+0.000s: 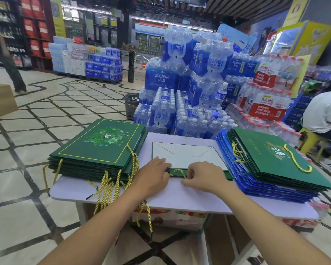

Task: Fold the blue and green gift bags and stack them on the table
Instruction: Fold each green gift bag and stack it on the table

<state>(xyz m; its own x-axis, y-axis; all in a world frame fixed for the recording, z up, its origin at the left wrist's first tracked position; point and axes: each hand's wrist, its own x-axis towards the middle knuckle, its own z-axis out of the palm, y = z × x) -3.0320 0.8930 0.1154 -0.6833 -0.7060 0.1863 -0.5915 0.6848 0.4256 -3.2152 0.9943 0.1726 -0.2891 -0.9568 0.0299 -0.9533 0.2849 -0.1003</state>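
A flattened green gift bag (pixel 187 153) lies in the middle of the pale table (pixel 180 196), its white folded bottom facing up. My left hand (pixel 151 176) rests flat on the bag's near left edge. My right hand (pixel 201 176) has its fingers curled at the near edge by the bag's gold cord handle (pixel 177 171), pinching there. On the left sits a stack of folded green bags (pixel 101 148) with gold cords hanging over the table edge. On the right, a stack of blue bags (pixel 260 186) carries green bags (pixel 275 157) on top.
Shrink-wrapped packs of water bottles (pixel 189 104) are piled right behind the table. A black shopping basket (pixel 131 104) stands on the tiled floor behind them. A seated person (pixel 323 113) is at the far right, another person (pixel 6 60) walks at the far left.
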